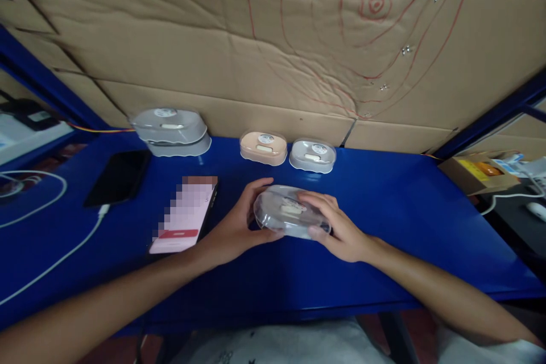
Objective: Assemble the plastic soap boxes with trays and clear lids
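Observation:
A small oval plastic box with a clear domed lid [273,205] is held between my hands over the blue table. My left hand [247,219] wraps its left end, thumb along the near side and fingers behind. My right hand [335,222] grips the right end, with fingers on top of the lid and the thumb at the near side. A pale tab shows on the lid, and a label is partly under my right fingers. Behind it stand a peach box [263,151] and a grey-white box [313,158] of similar shape, both with round stickers.
Two larger grey boxes [173,133] are stacked at the back left. A lit phone [183,216] and a dark phone [117,177] on a white cable [81,250] lie left. A cardboard wall [170,40] rises behind; an open carton [473,173] stands far right.

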A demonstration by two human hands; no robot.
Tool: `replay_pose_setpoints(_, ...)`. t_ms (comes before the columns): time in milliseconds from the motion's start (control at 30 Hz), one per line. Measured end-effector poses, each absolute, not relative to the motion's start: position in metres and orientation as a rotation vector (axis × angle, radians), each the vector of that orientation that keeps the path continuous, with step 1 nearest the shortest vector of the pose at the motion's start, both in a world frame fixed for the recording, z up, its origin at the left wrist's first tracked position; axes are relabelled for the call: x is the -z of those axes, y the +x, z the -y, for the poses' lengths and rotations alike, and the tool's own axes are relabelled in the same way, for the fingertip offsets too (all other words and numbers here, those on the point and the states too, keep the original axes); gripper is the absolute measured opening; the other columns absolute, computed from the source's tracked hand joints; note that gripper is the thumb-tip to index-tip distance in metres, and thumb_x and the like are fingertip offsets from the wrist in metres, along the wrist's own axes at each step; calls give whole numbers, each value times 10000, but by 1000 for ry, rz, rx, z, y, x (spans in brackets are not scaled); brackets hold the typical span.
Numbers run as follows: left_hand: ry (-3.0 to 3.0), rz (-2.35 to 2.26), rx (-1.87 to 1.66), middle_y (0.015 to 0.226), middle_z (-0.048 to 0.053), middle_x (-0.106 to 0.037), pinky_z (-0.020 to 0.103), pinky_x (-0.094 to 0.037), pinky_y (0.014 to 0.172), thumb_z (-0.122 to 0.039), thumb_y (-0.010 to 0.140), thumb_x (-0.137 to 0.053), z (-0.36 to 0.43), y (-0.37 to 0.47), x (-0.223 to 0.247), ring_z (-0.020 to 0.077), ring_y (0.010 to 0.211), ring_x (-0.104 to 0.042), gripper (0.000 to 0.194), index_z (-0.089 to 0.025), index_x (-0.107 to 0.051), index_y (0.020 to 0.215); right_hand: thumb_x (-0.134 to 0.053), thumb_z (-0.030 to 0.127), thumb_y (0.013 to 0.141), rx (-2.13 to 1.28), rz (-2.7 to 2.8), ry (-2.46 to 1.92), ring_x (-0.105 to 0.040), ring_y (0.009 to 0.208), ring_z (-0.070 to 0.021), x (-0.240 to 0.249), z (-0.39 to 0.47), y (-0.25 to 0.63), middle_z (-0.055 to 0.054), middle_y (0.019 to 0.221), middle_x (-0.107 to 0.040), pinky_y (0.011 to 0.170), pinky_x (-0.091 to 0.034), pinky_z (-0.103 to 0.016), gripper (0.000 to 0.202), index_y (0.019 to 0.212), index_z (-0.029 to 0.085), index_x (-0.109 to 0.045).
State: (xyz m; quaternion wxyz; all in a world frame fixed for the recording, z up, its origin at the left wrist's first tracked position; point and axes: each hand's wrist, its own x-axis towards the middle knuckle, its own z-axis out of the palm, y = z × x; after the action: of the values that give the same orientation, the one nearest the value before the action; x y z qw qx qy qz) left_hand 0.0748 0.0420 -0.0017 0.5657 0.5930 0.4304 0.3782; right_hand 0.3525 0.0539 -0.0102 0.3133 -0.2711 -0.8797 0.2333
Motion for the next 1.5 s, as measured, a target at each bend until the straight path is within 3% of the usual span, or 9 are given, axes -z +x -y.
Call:
replay_pose_setpoints(133, 1574, -986, -917, 1520, 128, -517, 571, -436, 1207, -374, 755, -931, -39, 75, 6, 359, 1425, -541, 954, -335, -351, 1511, -477, 412, 1112, -601, 2387, -664, -621, 1339, -285, 8, -50, 350, -137, 1530, -605, 1143, -400, -532, 579, 1644, 298, -281)
replay_pose_setpoints(267, 1626, -966, -949, 1516, 101, -530, 525, -516, 1155, -396, 767, -937, -35, 75, 10, 339, 1391, -585, 965, -375, -335, 1521, -510, 409, 1097, -576, 2407, -617, -620, 1362, -269, 6, -47, 348, -123, 1506, -638, 1243, -297, -542, 614, 1654, 290, -280)
replay_pose_setpoints(400, 1705, -1015, -972, 1580, 98, -487, 547, -482, 1191, -419, 819, -901, -33, 74, 14, 340, 1469, -517, 909, -381, -345, 1537, -514, 353, 1096, -632, 2396, -571, -603, 1405, -242, 4, -47, 347, -103, 1528, -636, 1306, -233, -516, 597, 1654, 276, -315)
replay_pose_setpoints(600, 1754, -963, -1011, 1585, 112, -502, 542, -476, 1200, -402, 802, -925, -36, 75, 23, 339, 1484, -513, 971, -377, -312, 1555, -584, 407, 1080, -552, 2420, -669, -601, 1389, -272, 5, -45, 344, -94, 1463, -680, 1245, -270, -545, 538, 1589, 300, -442)
replay_pose_setpoints(733, 1747, -922, -1034, 1581, 130, -513, 522, -511, 1172, -426, 789, -933, -38, 75, 32, 355, 1459, -539, 999, -359, -305, 1563, -600, 450, 1074, -455, 2415, -725, -669, 1221, -276, 5, -39, 338, -95, 1283, -747, 1036, -440, -481, 503, 1539, 278, -516)
replay_pose_setpoints(933, 2014, -1006, -907, 1651, 118, -447, 593, -441, 1232, -420, 851, -887, -31, 75, 23, 380, 1506, -486, 884, -384, -350, 1552, -449, 397, 1133, -543, 2385, -711, -693, 1032, -247, 3, -37, 332, -90, 1198, -761, 935, -519, -460, 393, 1482, 253, -555)
replay_pose_setpoints(1167, 2163, -1029, -897, 1624, 136, -475, 579, -439, 1234, -412, 888, -847, -29, 72, 9, 372, 1494, -510, 883, -355, -297, 1576, -372, 406, 1150, -614, 2138, -824, -720, 1186, -227, -8, -53, 360, -82, 1365, -725, 995, -606, -411, 404, 1487, 289, -560)
replay_pose_setpoints(1333, 2259, -1028, -853, 1656, 150, -455, 570, -415, 1240, -468, 901, -826, -29, 67, 6, 365, 1521, -475, 885, -352, -281, 1589, -405, 466, 1130, -330, 1924, -1181, -757, 1047, -247, -3, -95, 400, -77, 1267, -759, 975, -618, -460, 404, 1433, 295, -611)
replay_pose_setpoints(1500, 2472, -853, -660, 1638, 156, -516, 639, -306, 1273, -555, 834, -864, -30, 67, 8, 383, 1488, -514, 966, -347, -333, 1614, -410, 309, 1116, -293, 2292, -1116, -706, 1233, -285, 15, -121, 413, -135, 1361, -716, 1069, -571, -526, 417, 1490, 240, -581)
